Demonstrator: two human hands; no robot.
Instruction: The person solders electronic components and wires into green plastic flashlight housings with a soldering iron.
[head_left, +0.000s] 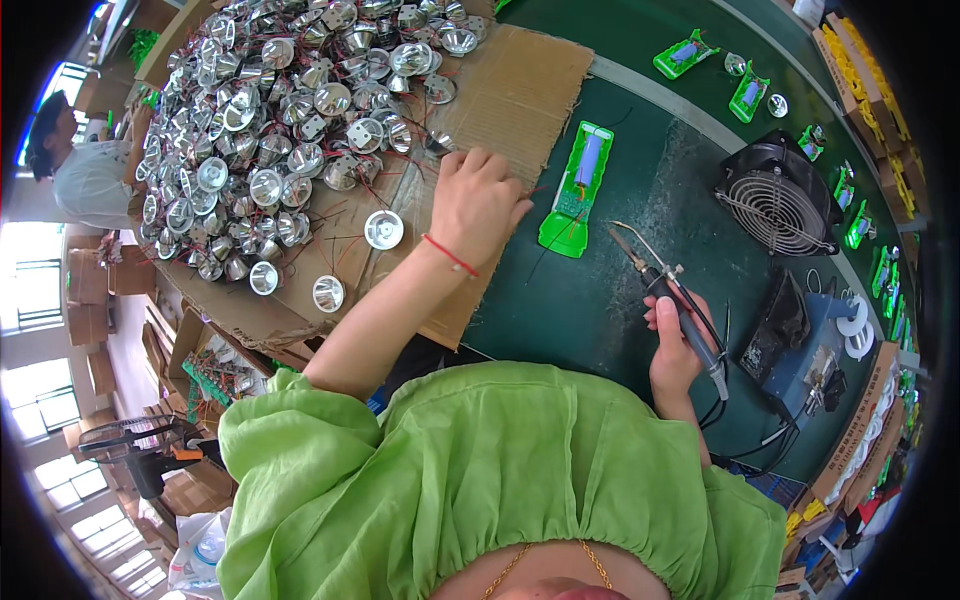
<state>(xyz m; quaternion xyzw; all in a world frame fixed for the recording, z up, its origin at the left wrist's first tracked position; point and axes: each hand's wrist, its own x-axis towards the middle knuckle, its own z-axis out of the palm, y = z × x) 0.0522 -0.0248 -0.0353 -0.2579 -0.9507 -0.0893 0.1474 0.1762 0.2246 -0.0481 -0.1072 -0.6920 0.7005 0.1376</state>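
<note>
right hand (672,350) grips a soldering iron (668,290), tip up over the green worktop (610,300). left hand (478,200) curls knuckles-up on cardboard (510,90), beside the reflector pile (270,130). green board (577,188) lies between both hands, just beside the left.

Silver reflectors (270,110) on brown cardboard (510,90), green tray (575,190), dark-green mat (610,300).

Green workbench (620,300) with pale strip, bright windows (40,400) at left; stacked cardboard boxes (85,280), standing floor fan (140,440), daylight
</note>
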